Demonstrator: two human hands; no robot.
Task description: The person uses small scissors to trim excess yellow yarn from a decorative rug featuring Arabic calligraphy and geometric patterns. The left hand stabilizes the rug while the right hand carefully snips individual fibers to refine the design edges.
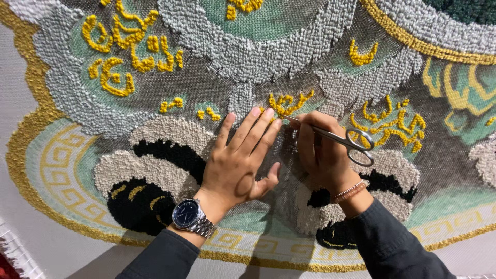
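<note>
Scissors (pixel 338 138): small silver pair, gripped in the right hand (pixel 323 152), blades pointing left toward the yellow tuft motif (pixel 287 103), finger loops sticking out to the right past the knuckles.
Long axis: runs roughly left-right with a slight downhill tilt toward the loops, lying almost flat along the rug face.
Right hand: clamped around the scissor shanks, fingers curled in; a beaded bracelet (pixel 350 191) sits at the wrist. Whether the blades are apart or together is hard to say, the tips look tiny from here.
Left hand (pixel 242 160): holding nothing, fingers together and pressed flat on the tufted rug (pixel 206 62), fingertips just beside the blade tips. Steel wristwatch (pixel 189 215) on that wrist.
Which is nearer: both hands meet at the same spot, but the scissor tips are right at the lower edge of the yellow motif, with the left fingertips just to their left.
Rug: grey, mint, cream and black loop pile with a gold border (pixel 31 119), stretched over pale backing cloth (pixel 15 170).
</note>
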